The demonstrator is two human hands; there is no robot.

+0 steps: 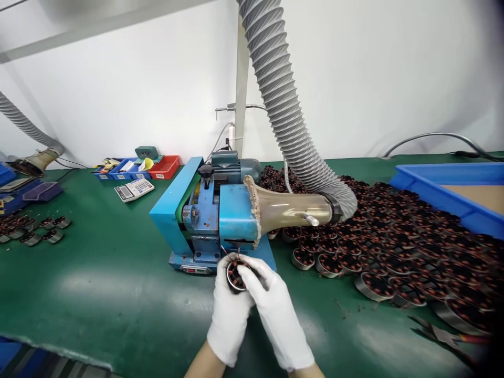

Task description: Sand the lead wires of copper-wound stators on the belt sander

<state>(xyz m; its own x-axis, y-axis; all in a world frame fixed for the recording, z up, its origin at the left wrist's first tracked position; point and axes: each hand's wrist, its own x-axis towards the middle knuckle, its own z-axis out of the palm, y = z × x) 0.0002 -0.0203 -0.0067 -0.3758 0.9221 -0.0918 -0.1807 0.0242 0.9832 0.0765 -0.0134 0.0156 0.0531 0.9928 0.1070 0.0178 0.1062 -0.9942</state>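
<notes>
Both hands wear white gloves and meet in front of a blue belt-driven machine [205, 210]. My left hand [228, 310] is wrapped round a motor stator [235, 277], a short silver ring with black and copper-coloured windings inside. Thin wire leads stick up from its far side towards the machine. My right hand [265, 296] grips the same stator from the right, its thumb over the open top. The fingers behind the ring are partly hidden. A translucent funnel [291, 207] joins the machine's right side to a grey ribbed hose [283, 115].
Many similar stators [378, 247] cover the bench on the right, beside a blue tray [441, 189]. Pliers [444, 336] lie at the right front. A calculator [134, 190], a red bin [165, 167] and small blue bins [122, 169] stand at the left back. More stators [53, 236] sit far left.
</notes>
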